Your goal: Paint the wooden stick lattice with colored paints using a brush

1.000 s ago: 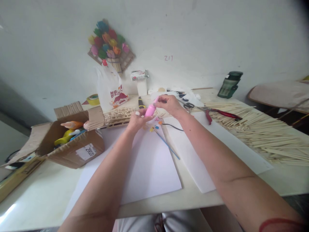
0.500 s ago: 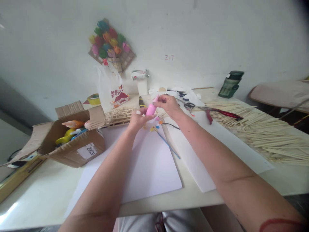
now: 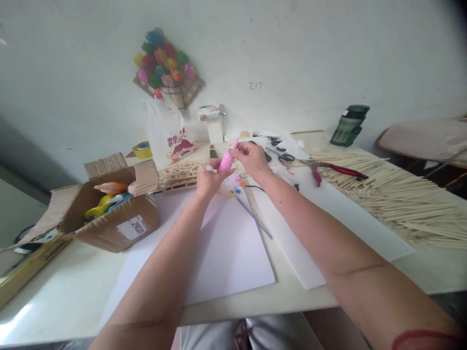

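A pink squeeze bottle (image 3: 226, 162) with a pointed pink nozzle is held tilted above the table. My left hand (image 3: 210, 181) is closed round its body. The fingers of my right hand (image 3: 251, 158) pinch it near the base of the nozzle. Below my hands, a palette (image 3: 229, 183) with dabs of coloured paint lies at the top of a white sheet (image 3: 226, 253). A thin blue paintbrush (image 3: 255, 219) rests across that sheet's right side, its tip by the palette.
At left stands an open cardboard box (image 3: 113, 228) with several paint bottles. Scissors (image 3: 286, 158), red-handled pliers (image 3: 339, 170) and many thin wooden sticks (image 3: 408, 204) lie at right. A plastic bag (image 3: 166, 129) and green bottle (image 3: 349, 126) stand at the back.
The pink bottle and both hands have shifted very slightly to the left, and the nozzle sits a little higher. The grip of both hands stays the same.
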The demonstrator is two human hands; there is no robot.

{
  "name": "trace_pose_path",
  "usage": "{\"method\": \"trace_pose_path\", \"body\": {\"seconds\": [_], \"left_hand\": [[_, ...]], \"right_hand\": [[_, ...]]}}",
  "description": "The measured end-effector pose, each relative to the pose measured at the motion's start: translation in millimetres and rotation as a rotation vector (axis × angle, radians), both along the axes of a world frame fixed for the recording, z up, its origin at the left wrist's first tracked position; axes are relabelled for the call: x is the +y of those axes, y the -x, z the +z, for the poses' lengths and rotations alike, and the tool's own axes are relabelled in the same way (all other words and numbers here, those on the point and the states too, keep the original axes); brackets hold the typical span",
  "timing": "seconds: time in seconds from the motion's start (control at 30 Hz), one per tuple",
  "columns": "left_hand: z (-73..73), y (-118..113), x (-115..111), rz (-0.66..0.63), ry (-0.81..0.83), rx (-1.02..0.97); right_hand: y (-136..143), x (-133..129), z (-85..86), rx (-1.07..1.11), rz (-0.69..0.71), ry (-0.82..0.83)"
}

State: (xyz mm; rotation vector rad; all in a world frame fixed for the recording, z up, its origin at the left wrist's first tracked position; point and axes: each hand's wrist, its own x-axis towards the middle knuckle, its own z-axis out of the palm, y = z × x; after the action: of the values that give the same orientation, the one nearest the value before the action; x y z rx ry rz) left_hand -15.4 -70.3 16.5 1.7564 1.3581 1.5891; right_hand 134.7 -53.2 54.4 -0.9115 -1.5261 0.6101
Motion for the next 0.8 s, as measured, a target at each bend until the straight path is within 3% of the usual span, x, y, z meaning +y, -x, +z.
{"method": "trace_pose_path", "body": {"seconds": [0.27,0.47,0.67,0.8], "left_hand": [[8.8,-1.2,-9.2,0.042,-0.042,0.022],[-0.1,-3.0,-9.0,0.025,-0.033,-0.058],[-5.3,7.1,-13.9,0.138,0.035,-0.052],[-7.7,18.8,-24.4,0.206,0.08,-0.081]], "right_hand": [[1.5,-4.7,4.9,-0.09,-0.019,-0.081],[10.9,-11.7,1.2,-0.125,-0.102,-0.137],[31.7,-14.3,-4.3,-0.155,0.012,-0.076],[43.0,-17.3,0.8,-0.21,0.097,-0.052]]}}
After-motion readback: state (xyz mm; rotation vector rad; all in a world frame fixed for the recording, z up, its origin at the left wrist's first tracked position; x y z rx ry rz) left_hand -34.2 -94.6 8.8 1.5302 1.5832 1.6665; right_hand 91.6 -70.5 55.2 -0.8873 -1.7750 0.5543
